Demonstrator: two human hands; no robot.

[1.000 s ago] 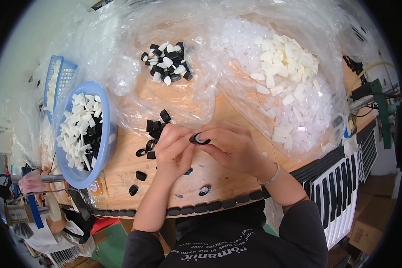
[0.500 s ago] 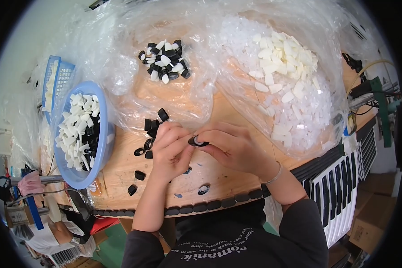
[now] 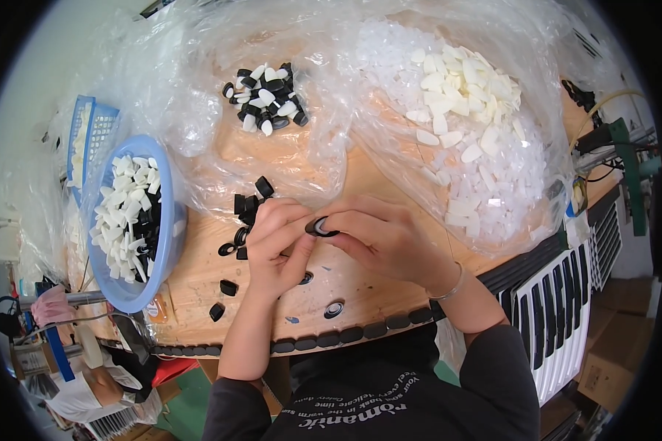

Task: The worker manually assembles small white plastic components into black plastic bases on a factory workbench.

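Note:
Near the table's middle my two hands meet around a small black oval ring-like piece [image 3: 321, 227] with a pale or hollow centre. My right hand [image 3: 375, 234] pinches it between thumb and fingers. My left hand [image 3: 276, 246] is closed with curled fingers, its thumb and fingertips against the piece's left side; whether it grips anything else is hidden. Loose black pieces [image 3: 248, 206] lie just beyond my left hand. Two more black pieces [image 3: 229, 287] rest to the left of my left wrist.
A blue basin [image 3: 175, 220] of white and black pieces stands at left, beside a blue basket [image 3: 104, 116]. Black-and-white pieces [image 3: 268, 95] lie on plastic film at the back. Cream and clear pieces [image 3: 478, 95] are heaped at back right. Black pads [image 3: 353, 336] line the table's front edge.
My hands stay together, and the black piece has tilted so more of its ring face shows. The whole view has shifted slightly.

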